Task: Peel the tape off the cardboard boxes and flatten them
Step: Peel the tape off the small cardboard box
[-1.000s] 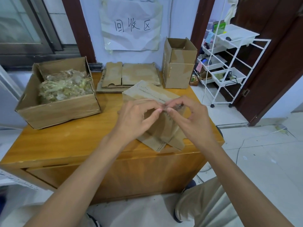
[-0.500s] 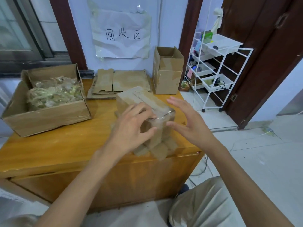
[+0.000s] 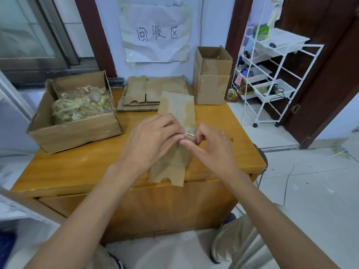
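Mid-peel: flattened box (image 3: 175, 133) lies on the desk (image 3: 77, 167) near its front edge, left hand (image 3: 153, 140) and right hand (image 3: 211, 146) both pinching a tape wad (image 3: 189, 135) over it; next, probably drop it in the scrap box (image 3: 77, 131).

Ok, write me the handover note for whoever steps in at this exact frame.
Left hand and right hand both pinch a clear tape wad over the flattened box at the table's front edge.
Done: flat stack at the back; peeled tape fills the scrap box.
Left: drop this tape, stack this box, then flatten the upright box.
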Demonstrator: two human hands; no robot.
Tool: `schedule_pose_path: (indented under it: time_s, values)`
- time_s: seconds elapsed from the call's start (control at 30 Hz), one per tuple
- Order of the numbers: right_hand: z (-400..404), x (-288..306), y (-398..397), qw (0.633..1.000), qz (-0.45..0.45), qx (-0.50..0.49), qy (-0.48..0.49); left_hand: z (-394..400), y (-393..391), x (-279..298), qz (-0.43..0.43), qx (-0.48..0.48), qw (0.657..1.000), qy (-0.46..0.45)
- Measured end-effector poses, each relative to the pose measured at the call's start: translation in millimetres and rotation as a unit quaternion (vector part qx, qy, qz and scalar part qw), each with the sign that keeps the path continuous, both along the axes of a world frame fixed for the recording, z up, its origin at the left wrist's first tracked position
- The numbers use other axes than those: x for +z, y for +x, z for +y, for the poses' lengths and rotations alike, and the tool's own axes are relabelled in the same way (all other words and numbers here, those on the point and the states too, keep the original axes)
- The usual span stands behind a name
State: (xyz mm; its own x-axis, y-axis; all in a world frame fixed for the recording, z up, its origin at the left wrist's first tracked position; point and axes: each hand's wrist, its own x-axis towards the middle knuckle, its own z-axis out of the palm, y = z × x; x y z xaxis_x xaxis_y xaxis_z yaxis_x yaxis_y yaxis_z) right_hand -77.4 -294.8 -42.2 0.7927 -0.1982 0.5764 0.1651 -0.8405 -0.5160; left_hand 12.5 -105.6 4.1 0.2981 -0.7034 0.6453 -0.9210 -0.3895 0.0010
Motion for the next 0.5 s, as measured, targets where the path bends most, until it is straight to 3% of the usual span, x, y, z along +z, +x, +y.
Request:
schedule_pose_path:
  time_s: [0.13, 0.27, 0.5]
  values:
    - [1, 14, 0, 0.991, 0.018, -0.050, -0.127, -1, -3, -7, 0.060, 0.040, 0.996, -0.054]
    - [-4, 25, -2, 0.960, -0.010, -0.055, -0.276, -1, -2, 2, 0.103, 0.046, 0.993, -0.044]
    - [1, 38, -5, 0.958, 0.017, -0.082, -0.273, -7, 1, 13, 0.139, 0.069, 0.987, -0.035]
